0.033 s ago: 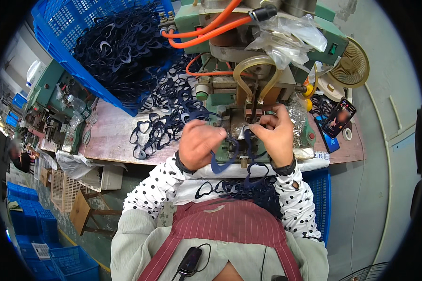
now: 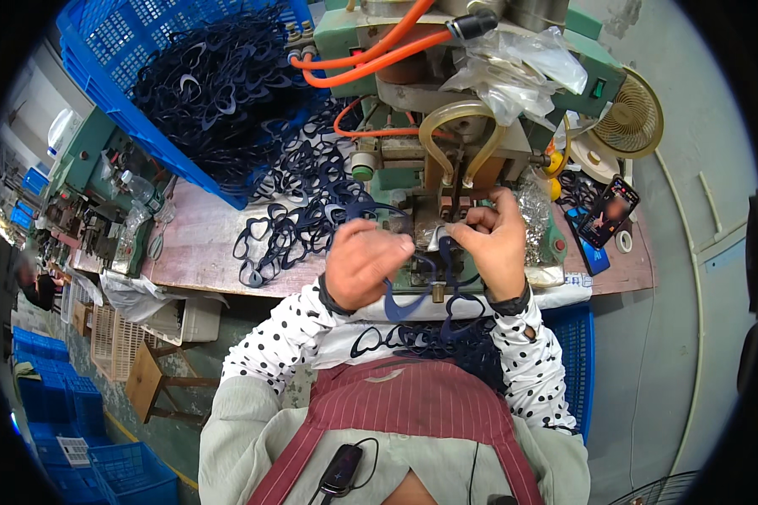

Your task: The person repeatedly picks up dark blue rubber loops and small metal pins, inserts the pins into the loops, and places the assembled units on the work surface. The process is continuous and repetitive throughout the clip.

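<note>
My left hand (image 2: pixel 365 265) is closed, its fingertips pinching a dark blue looped band (image 2: pixel 404 307) that hangs below them in front of the small green press. My right hand (image 2: pixel 494 244), thumb and forefinger pinched together, holds another dark blue band (image 2: pixel 445 252) at the press's metal working area (image 2: pixel 425 227). Part of this second band dangles toward my lap. Just above the right fingertips stand the press's metal jaws (image 2: pixel 456 202), fed by two curved clear tubes. My fingers hide the exact spots where the bands are gripped.
Many loose dark bands (image 2: pixel 299 198) lie tangled left of the press, beside a tilted blue crate (image 2: pixel 118 109) heaped with more. Further bands (image 2: pixel 429 341) rest on white cloth at my lap. Orange hoses (image 2: pixel 379 71) cross above. A fan (image 2: pixel 632 114) and phone (image 2: pixel 608 215) stand at right.
My left hand has shifted slightly to the right, and the band hanging from it has swung a little right and down. My right hand stays at the press.
</note>
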A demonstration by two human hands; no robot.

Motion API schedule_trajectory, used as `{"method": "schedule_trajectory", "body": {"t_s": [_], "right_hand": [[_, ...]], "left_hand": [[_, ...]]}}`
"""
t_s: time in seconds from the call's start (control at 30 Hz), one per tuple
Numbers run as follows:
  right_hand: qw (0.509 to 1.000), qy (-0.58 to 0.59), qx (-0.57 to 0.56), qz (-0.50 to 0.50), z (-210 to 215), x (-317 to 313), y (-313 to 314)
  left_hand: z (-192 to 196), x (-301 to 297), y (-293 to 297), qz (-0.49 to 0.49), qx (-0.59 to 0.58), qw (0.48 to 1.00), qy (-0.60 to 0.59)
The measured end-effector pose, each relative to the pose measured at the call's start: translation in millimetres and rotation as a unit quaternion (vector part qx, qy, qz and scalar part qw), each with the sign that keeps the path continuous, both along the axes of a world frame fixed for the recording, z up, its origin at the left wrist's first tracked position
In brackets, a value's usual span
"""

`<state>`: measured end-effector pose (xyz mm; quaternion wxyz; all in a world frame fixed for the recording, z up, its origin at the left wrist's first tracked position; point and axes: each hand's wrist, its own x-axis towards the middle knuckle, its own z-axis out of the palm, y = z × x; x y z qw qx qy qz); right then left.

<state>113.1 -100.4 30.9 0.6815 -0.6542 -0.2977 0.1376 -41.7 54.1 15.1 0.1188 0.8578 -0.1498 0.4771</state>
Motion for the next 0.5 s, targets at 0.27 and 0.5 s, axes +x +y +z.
{"method": "schedule_trajectory", "body": {"t_s": [0.27, 0.5], "right_hand": [[0.995, -0.087, -0.017, -0.040, -8.6, 23.0, -17.7], [0.944, -0.151, -0.213, -0.203, -102.2, 115.1, -88.8]], "left_hand": [[-1.0, 22.5, -45.8, -0.181, 0.013, 0.982, 0.050], [-9.8, 34.4, -46.6, -0.208, -0.023, 0.975, 0.072]]}}
